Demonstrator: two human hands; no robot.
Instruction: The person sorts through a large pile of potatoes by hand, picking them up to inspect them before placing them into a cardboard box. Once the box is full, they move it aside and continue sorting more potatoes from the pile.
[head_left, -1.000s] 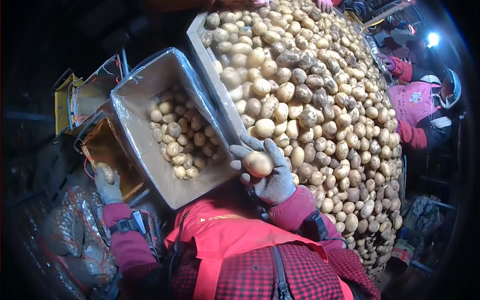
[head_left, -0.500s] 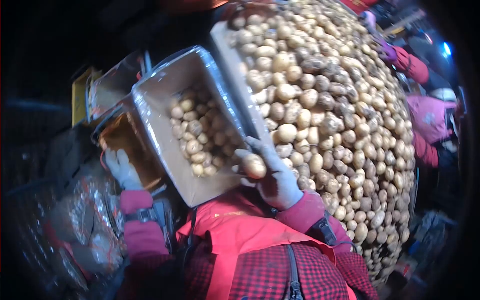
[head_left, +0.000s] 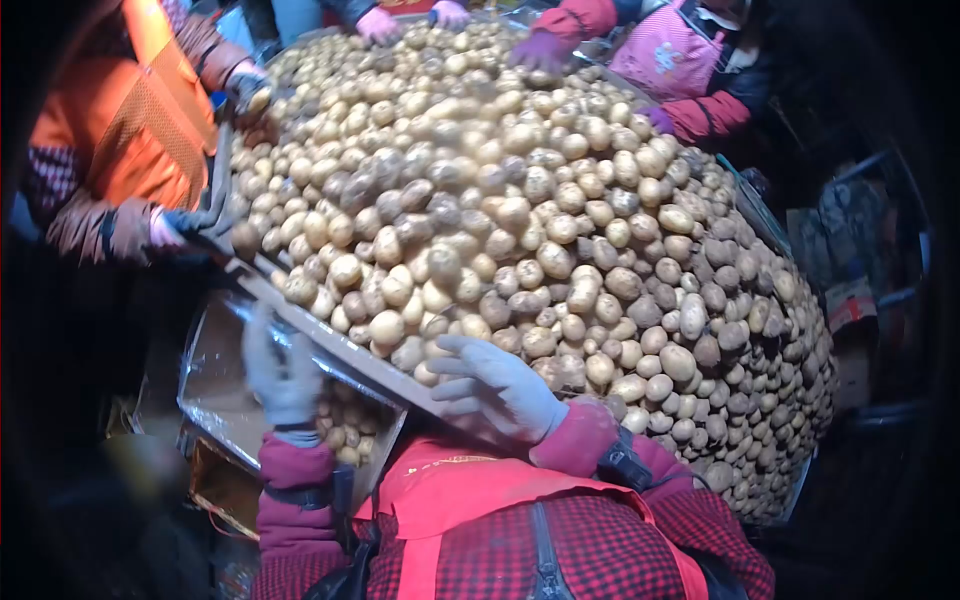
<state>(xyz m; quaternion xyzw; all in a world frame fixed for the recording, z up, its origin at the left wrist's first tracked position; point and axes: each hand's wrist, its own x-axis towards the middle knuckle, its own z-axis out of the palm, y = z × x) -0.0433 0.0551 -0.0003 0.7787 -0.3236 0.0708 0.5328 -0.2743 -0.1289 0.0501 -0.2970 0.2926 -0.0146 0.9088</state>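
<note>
My left hand (head_left: 283, 375), in a pale grey glove, is raised over the plastic-lined box (head_left: 222, 385). Its fingers are stretched upward, slightly blurred, with nothing in them. Potatoes (head_left: 347, 425) lie inside the box, partly hidden behind that hand and its wrist. At the near edge of the big potato heap (head_left: 620, 285), my right hand (head_left: 500, 388) is open, fingers spread toward the potatoes beside the table rim (head_left: 335, 340). No potato shows in its grasp. Both sleeves are dark pink with straps at the wrists.
A person in an orange vest (head_left: 150, 130) stands at the left corner of the heap. Gloved hands of other people (head_left: 545, 50) work along the far side. Below the lined box sits a brown crate (head_left: 225, 485). A metal frame (head_left: 900, 250) stands at right.
The view has swung toward the heap. My right hand, which held a potato over the box, is now empty beside the heap. My left hand has moved from the brown crate to above the box.
</note>
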